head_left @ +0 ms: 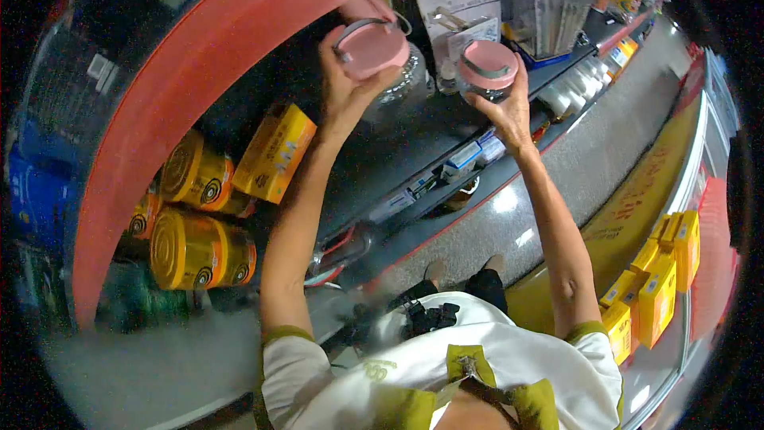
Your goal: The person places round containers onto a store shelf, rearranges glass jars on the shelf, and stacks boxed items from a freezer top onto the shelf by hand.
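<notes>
My left hand [350, 84] grips a clear jar with a pink lid [372, 48] and a grey carry strap, over the dark shelf [382, 147]. Fingers and thumb wrap round the lid's edge. To the right, my right hand [508, 107] holds a smaller jar with a pink lid [489, 64], its grey strap lying across the top. Both jars look upright, and the clear body of the left one shows below its lid. Behind the left jar, part of another pink item [368, 6] shows. Whether either jar rests on the shelf, I cannot tell.
Yellow tins [187, 248] and a yellow box [275, 153] stand on the shelf's left. A clear bin with blue edges [549, 12] and a white hanging pack [458, 0] are at the back. A pink curved frame [151, 119] arches overhead. Yellow boxes [657, 299] sit right.
</notes>
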`<state>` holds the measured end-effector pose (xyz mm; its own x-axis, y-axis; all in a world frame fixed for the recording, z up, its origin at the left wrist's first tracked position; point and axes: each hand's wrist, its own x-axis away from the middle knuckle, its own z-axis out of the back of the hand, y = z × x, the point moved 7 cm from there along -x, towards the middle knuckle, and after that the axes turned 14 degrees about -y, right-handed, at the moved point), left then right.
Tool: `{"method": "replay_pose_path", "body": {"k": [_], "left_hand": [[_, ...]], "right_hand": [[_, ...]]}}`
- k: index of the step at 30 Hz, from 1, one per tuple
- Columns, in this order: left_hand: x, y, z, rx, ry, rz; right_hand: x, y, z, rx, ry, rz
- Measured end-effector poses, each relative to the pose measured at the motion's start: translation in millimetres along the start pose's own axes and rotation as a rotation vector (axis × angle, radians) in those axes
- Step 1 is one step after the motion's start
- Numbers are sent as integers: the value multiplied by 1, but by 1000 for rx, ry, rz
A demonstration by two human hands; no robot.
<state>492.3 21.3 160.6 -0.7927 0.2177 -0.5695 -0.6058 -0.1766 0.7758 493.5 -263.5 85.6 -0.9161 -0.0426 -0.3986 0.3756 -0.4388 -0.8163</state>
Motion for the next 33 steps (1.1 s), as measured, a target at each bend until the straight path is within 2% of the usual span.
{"method": "replay_pose_path", "body": {"k": [4, 5, 8, 11, 14, 15, 17, 20, 23, 26, 29, 33], "left_hand": [[15, -2, 28, -217, -119, 234], [25, 3, 40, -110, -124, 343], [54, 1, 107, -627, -335, 644], [92, -22, 160, -764, -311, 965], [116, -55, 177, -541, -472, 1134], [117, -59, 178, -505, -476, 1085], [112, -67, 172, -436, -484, 982], [96, -87, 167, -517, -491, 748], [79, -93, 160, -497, -518, 691], [78, -129, 178, -443, -522, 632], [85, -110, 184, -376, -463, 655], [87, -118, 198, -528, -436, 711]], "right_hand": [[-10, 10, -3, -32, -73, 21], [-11, 11, -2, -55, -101, 27], [-5, -2, 3, -82, -124, 54], [7, -7, 10, 80, -23, 28], [23, -23, 12, 152, 41, 54], [27, -25, 11, 96, 54, 121], [35, -29, 8, 110, 45, 109], [47, -38, 0, 88, 19, 134], [59, -51, -7, 73, -28, 144], [69, -54, -8, 77, -71, 136], [81, -56, -11, 79, -110, 160], [97, -55, -37, -9, -243, 129]]}}
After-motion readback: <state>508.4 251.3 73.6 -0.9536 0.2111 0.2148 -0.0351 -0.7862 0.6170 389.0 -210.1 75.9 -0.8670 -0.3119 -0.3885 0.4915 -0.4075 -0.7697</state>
